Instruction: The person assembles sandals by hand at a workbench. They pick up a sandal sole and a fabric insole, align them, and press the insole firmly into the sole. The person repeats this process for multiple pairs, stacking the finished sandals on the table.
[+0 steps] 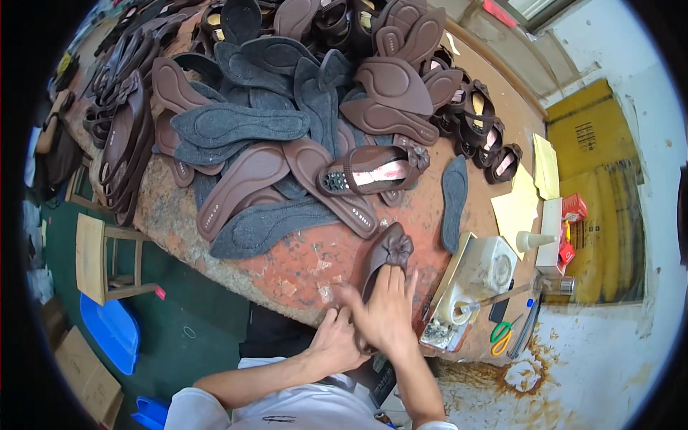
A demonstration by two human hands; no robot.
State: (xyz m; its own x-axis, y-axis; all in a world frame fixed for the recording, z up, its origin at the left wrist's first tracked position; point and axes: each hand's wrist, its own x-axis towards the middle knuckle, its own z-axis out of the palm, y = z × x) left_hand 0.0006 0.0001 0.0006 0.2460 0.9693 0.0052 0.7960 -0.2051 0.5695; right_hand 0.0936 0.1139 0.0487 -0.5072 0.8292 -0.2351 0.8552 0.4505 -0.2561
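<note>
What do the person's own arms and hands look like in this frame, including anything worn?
Both forearms are bare, coming in from the lower edge. The left hand and right hand wear no gloves; I can make out no rings or watch. Short white sleeves cover the upper arms, part of a white top with a small dark marking on the chest.

small red packet [574, 208] on white box [550, 236], table's right; yellow cardboard carton [598, 179] behind.

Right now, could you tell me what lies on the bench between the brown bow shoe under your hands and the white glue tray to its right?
In the head view, nothing lies between the brown bow shoe and the white glue tray: only bare, worn red bench top.
</note>
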